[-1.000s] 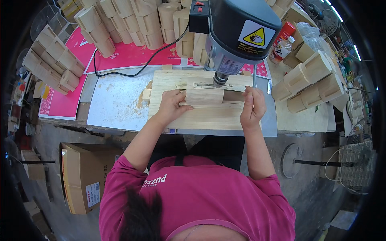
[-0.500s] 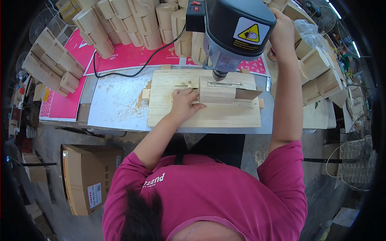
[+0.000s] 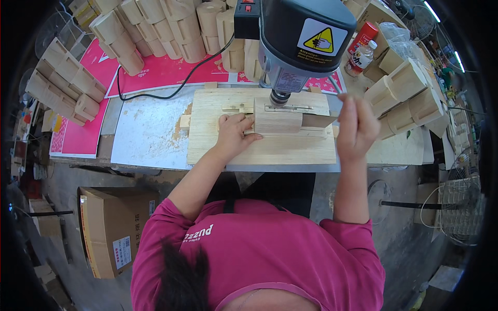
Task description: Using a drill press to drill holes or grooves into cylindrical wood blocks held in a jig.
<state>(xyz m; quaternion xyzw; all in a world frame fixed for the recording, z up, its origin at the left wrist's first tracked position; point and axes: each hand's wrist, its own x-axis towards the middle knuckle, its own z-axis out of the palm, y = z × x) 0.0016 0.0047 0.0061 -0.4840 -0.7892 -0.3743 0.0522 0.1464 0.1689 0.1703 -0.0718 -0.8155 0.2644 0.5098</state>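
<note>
A pale wooden block (image 3: 277, 123) lies in a wooden jig board (image 3: 218, 153) on the bench. My left hand (image 3: 236, 136) is closed against the block's left end, the thumb along its near lower edge. Above the block stands a dark drill press (image 3: 306, 31); its chuck (image 3: 280, 97) is right over the block's top, and whether the bit touches wood cannot be made out. My right hand (image 3: 358, 127) grips the feed lever (image 3: 335, 84) of the press, its thin rod showing above the fist. A thin flat plate (image 3: 317, 121) sticks out at the block's right end.
Stacks of shaped wooden pieces (image 3: 181, 31) stand at the back left, more pieces (image 3: 410, 103) at the right. A black cable (image 3: 176, 93) crosses the bench. A red can (image 3: 364, 36) and a bottle (image 3: 361, 58) stand behind my right hand. A cardboard box (image 3: 111, 228) is on the floor.
My right hand has swung down and toward me with the lever, from beside the drill press head to the block's right. The left hand stays against the block.
</note>
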